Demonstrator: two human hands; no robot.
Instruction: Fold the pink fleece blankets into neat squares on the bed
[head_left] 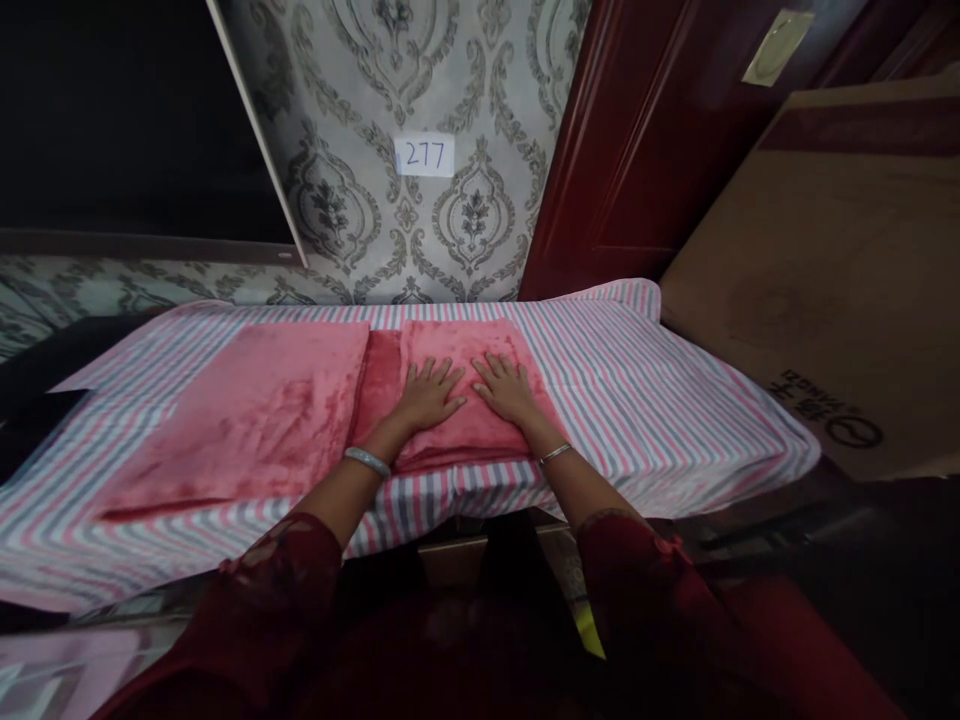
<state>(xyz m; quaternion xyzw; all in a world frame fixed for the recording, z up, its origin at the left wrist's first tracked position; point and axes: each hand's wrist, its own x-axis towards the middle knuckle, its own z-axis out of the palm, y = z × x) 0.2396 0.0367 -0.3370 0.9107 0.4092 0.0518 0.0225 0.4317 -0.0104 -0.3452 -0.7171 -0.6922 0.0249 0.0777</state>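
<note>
A pink plush blanket (247,410) lies partly folded on a striped cloth (615,390). Its right part is a thicker folded stack (450,430), joined to the wider left part by a darker, lower strip (381,375). My left hand (429,395) rests flat on the stack, fingers spread. Beside it my right hand (508,388) also presses flat on the stack near its right side, fingers apart. Neither hand grips the fabric. A bangle is on each wrist.
Behind the cloth stands a patterned wall with a paper label (424,155) reading 277. A dark television screen (135,120) is at upper left. A dark red door (622,150) and a large cardboard box (832,270) stand on the right.
</note>
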